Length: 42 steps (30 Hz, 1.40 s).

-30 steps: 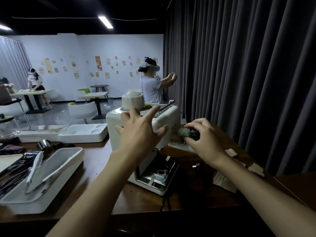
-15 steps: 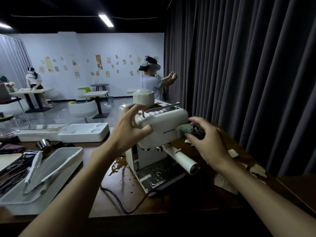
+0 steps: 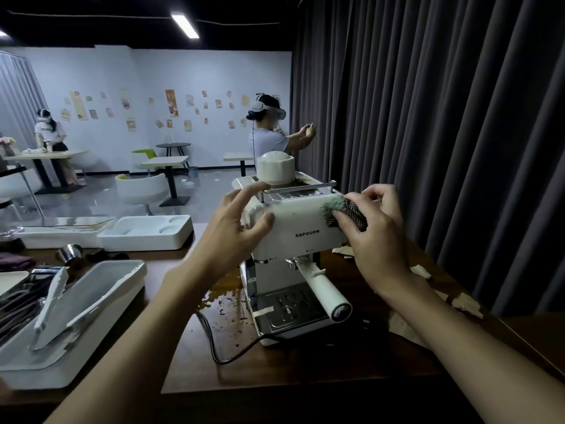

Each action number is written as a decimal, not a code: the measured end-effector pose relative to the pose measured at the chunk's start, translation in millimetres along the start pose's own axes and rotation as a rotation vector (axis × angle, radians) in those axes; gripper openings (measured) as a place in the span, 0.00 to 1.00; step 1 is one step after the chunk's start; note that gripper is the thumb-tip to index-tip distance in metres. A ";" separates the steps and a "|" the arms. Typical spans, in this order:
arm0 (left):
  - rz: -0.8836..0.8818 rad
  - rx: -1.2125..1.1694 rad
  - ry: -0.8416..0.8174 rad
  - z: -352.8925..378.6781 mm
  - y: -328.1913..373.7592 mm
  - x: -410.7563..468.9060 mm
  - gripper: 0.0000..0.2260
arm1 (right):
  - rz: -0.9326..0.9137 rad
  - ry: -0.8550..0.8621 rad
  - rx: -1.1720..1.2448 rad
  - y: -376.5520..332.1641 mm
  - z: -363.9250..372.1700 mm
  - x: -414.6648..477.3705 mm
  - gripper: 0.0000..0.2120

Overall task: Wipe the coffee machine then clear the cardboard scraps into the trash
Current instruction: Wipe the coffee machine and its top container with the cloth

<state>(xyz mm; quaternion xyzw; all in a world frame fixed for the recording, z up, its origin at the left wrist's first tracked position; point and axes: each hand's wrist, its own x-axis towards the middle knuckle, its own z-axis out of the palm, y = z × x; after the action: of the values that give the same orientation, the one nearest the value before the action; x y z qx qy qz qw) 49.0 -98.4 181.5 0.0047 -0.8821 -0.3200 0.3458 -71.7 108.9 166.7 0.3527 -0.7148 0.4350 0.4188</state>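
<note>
Front-left tray [image 3: 134,270] on the counter [image 3: 275,368]: holds white tongs [image 3: 52,301] and dark utensils, not identifiable. Foam tray [image 3: 143,240] behind it: moulded recesses, contents not discernible. Machine [image 3: 299,228]: white, marked SAPOUDR, mid-counter, handle [image 3: 324,289] pointing toward the camera, brown spill [image 3: 226,301] just beside its left base. Left grip [image 3: 235,231]: fingers apart, resting on the machine's upper left corner. Right grip [image 3: 376,237]: clamped on a green cloth [image 3: 345,209] pressed against the upper right front edge. Scraps [image 3: 466,304] lie right of the machine, near the curtain [image 3: 458,133].
</note>
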 end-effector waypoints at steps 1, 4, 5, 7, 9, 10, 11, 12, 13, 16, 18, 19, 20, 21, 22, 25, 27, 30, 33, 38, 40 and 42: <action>0.009 -0.038 -0.006 -2.0 -1.8 -0.1 0.18 | -0.009 -0.001 -0.006 -1.1 0.6 -0.1 0.13; -0.019 -0.150 -0.044 -11.8 -10.9 2.0 0.18 | -0.079 -0.016 -0.038 -8.1 4.1 -1.7 0.14; -0.022 -0.180 -0.051 -15.2 -14.7 2.5 0.18 | -0.107 -0.033 -0.049 -10.8 6.5 -2.7 0.14; -0.017 -0.209 -0.065 -21.1 -23.1 4.3 0.18 | -0.155 -0.090 -0.091 -15.7 12.3 -3.7 0.15; -0.022 -0.209 -0.093 -25.2 -28.2 5.5 0.17 | -0.182 -0.126 -0.146 -19.6 17.2 -4.4 0.17; -0.024 -0.210 -0.110 -26.2 -29.6 5.6 0.17 | -0.191 -0.121 -0.158 -21.2 18.5 -4.4 0.17; -0.018 -0.217 -0.119 -26.3 -30.3 5.6 0.18 | -0.196 -0.110 -0.154 -23.2 18.6 -4.1 0.17; -0.013 -0.219 -0.121 -26.4 -29.9 5.5 0.18 | -0.194 -0.101 -0.144 -25.3 18.3 -3.3 0.19; -0.015 -0.226 -0.124 -26.5 -28.9 5.5 0.18 | -0.189 -0.090 -0.129 -27.6 17.2 -1.7 0.20; -0.031 -0.249 -0.147 -27.8 -28.4 5.1 0.20 | -0.214 -0.036 -0.121 -33.1 15.6 4.1 0.14; -0.015 -0.249 -0.157 -29.5 -31.3 6.0 0.20 | -0.254 -0.022 -0.154 -34.2 18.0 4.4 0.09; -0.006 -0.253 -0.163 -30.6 -32.5 6.4 0.20 | -0.276 -0.024 -0.173 -34.1 19.6 2.9 0.08; -0.001 -0.258 -0.167 -31.8 -33.6 7.1 0.20 | -0.294 -0.026 -0.193 -33.2 21.7 0.6 0.09; -0.002 -0.267 -0.170 -32.9 -35.1 8.1 0.20 | -0.307 -0.030 -0.211 -31.7 23.8 -1.8 0.10; -0.009 -0.277 -0.173 -33.9 -35.8 8.7 0.20 | -0.308 -0.036 -0.226 -29.9 26.1 -4.2 0.11; -0.018 -0.282 -0.171 -34.6 -40.1 9.0 0.20 | -0.262 -0.060 -0.334 -26.0 31.9 -8.2 0.17; -0.015 -0.273 -0.166 -34.2 -40.2 7.8 0.23 | -0.216 -0.098 -0.382 -26.6 34.1 -9.8 0.23; -0.005 -0.253 -0.178 -34.7 -35.8 6.4 0.23 | -0.201 -0.130 -0.385 -29.1 33.1 -9.5 0.27; -0.010 -0.260 -0.196 -35.0 -32.4 5.1 0.20 | -0.205 -0.102 -0.390 -31.2 29.0 -6.1 0.23; -0.002 -0.274 -0.209 -37.5 -33.0 4.7 0.20 | -0.300 -0.135 -0.382 -31.3 28.9 -9.7 0.24; 0.001 -0.268 -0.202 -38.4 -37.2 5.3 0.21 | -0.333 -0.154 -0.353 -30.6 29.4 -10.0 0.29; -0.001 -0.271 -0.199 -38.6 -40.4 6.0 0.24 | -0.340 -0.138 -0.255 -30.0 29.9 -10.0 0.29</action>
<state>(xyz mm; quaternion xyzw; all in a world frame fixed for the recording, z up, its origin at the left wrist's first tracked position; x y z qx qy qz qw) 59.6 -153.6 183.7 -0.0733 -0.8607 -0.4351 0.2538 -50.4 71.7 159.3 0.4414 -0.7212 0.2391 0.4774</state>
